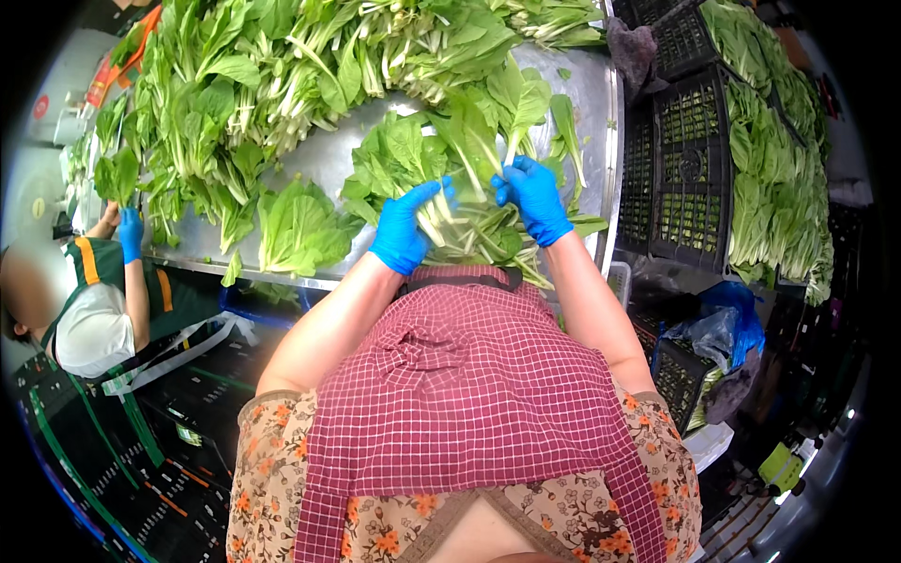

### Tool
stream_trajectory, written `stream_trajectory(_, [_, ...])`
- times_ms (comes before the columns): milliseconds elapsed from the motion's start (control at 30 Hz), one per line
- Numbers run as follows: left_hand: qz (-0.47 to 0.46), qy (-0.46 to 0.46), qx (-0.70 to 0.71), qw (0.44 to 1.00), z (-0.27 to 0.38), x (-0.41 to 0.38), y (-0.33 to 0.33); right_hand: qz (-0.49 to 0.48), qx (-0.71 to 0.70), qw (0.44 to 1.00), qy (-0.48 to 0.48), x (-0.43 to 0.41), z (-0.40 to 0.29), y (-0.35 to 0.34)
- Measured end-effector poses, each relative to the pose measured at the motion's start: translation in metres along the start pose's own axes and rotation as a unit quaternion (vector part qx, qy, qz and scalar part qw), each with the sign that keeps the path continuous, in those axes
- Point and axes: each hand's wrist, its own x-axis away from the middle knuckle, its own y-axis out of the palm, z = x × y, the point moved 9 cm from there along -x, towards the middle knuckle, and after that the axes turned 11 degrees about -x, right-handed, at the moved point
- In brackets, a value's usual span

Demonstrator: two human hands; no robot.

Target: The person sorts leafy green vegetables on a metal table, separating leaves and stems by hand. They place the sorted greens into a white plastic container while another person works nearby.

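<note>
My left hand [410,224], in a blue glove, is closed around the pale stems of a bunch of leafy greens [401,156]. The leaves of that bunch fan out away from me over the metal table [314,156]. In its own blue glove, my right hand [533,199] pinches the white stem of a leafy plant [519,105] whose leaves point up and away. A long single leaf [470,137] stands between my two hands, partly blurred. Loose stems and leaves [486,236] lie below my hands, close to my checked apron [457,366].
A large heap of greens [317,70] covers the table's far side; a smaller bunch [303,229] lies left. Black plastic crates [688,165] filled with greens [774,176] stand right. At the left, a co-worker's gloved hand [131,234] holds greens [118,176]. A blue plastic bag [735,317] sits lower right.
</note>
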Motion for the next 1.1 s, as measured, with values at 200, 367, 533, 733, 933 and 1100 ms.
stream_trajectory(200, [0.015, 0.031, 0.010, 0.999, 0.000, -0.007, -0.008, -0.027, 0.033, 0.997, -0.057, 0.022, -0.005, 0.034])
stream_trajectory(367, [0.007, 0.064, -0.039, 0.997, 0.005, 0.002, 0.007, -0.038, 0.177, 0.974, -0.134, 0.041, -0.005, 0.058])
stream_trajectory(533, [0.015, 0.065, -0.070, 0.995, 0.007, 0.002, 0.002, -0.065, 0.228, 0.969, -0.064, 0.047, -0.004, 0.082])
stream_trajectory(733, [0.021, 0.123, -0.112, 0.986, 0.019, 0.006, 0.003, -0.043, 0.205, 0.976, 0.064, 0.029, 0.009, 0.073])
stream_trajectory(933, [0.026, 0.168, -0.183, 0.968, 0.034, 0.021, 0.015, -0.050, 0.604, 0.793, -0.058, -0.001, -0.005, 0.046])
stream_trajectory(1100, [0.004, 0.141, -0.164, 0.976, 0.026, 0.013, 0.014, 0.127, 0.519, 0.843, -0.064, -0.016, -0.057, -0.002])
